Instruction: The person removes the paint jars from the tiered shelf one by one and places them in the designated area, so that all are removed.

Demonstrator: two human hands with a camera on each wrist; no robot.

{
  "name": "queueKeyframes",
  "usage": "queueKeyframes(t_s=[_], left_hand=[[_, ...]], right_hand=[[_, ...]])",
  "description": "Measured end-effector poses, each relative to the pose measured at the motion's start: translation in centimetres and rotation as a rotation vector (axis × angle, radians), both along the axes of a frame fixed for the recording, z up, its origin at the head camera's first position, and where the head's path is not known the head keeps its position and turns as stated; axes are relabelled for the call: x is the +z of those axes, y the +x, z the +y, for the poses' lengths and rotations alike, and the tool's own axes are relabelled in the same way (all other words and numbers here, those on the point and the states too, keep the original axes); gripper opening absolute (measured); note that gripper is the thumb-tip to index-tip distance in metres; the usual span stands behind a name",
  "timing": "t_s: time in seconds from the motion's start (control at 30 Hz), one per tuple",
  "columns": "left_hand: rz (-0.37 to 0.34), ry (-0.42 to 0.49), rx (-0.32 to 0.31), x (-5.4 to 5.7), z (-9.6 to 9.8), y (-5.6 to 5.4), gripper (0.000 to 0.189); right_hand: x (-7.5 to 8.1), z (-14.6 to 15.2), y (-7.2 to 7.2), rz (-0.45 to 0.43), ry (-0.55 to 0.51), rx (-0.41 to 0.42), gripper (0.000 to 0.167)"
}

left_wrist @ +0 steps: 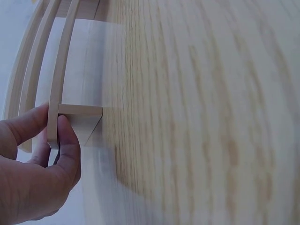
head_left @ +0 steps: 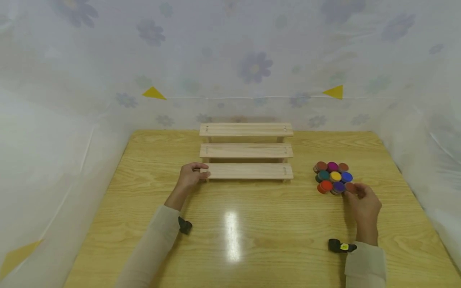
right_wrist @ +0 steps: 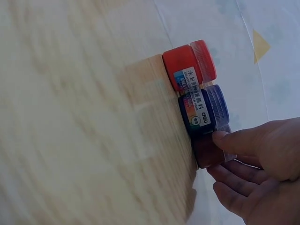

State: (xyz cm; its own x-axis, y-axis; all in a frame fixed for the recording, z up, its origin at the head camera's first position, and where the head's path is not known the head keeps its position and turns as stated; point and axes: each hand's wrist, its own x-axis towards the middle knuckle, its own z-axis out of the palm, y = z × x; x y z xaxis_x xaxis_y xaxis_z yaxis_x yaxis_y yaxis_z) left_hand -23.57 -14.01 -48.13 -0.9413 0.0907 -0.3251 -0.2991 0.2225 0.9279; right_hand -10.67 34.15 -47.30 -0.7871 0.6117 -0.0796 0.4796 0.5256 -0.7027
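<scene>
A three-tier wooden stand (head_left: 246, 171) rests at the back middle of the table. My left hand (head_left: 191, 175) pinches the left end of its lowest board; in the left wrist view the thumb and fingers (left_wrist: 69, 145) lie on opposite faces of that board (left_wrist: 55, 89). On the right, my right hand (head_left: 365, 202) holds a brown paint jar (right_wrist: 206, 151) between thumb and fingers. That jar stands at the near right corner of a cluster of paint jars, beside a dark blue jar (right_wrist: 196, 110) and a red jar (right_wrist: 180, 65).
Other lidded paint jars stand close together in rows, among them a yellow one (head_left: 335, 176), a green one (head_left: 323, 175) and a magenta one (head_left: 333, 166). Flowered white sheeting (head_left: 216, 60) encloses the wooden table (head_left: 273, 228) at the back and sides.
</scene>
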Motion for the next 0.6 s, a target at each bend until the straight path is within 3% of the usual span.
queueKeyframes(t_s=[0.33, 0.6], left_hand=[[0.015, 0.001, 0.020, -0.2, 0.1, -0.2, 0.028], [0.099, -0.110, -0.018, 0.1, -0.2, 0.2, 0.036]], right_hand=[[0.4, 0.5, 0.4, -0.033, 0.037, 0.087, 0.065], [2.8, 0.0, 0.3, -0.031, 0.065, 0.195, 0.083]])
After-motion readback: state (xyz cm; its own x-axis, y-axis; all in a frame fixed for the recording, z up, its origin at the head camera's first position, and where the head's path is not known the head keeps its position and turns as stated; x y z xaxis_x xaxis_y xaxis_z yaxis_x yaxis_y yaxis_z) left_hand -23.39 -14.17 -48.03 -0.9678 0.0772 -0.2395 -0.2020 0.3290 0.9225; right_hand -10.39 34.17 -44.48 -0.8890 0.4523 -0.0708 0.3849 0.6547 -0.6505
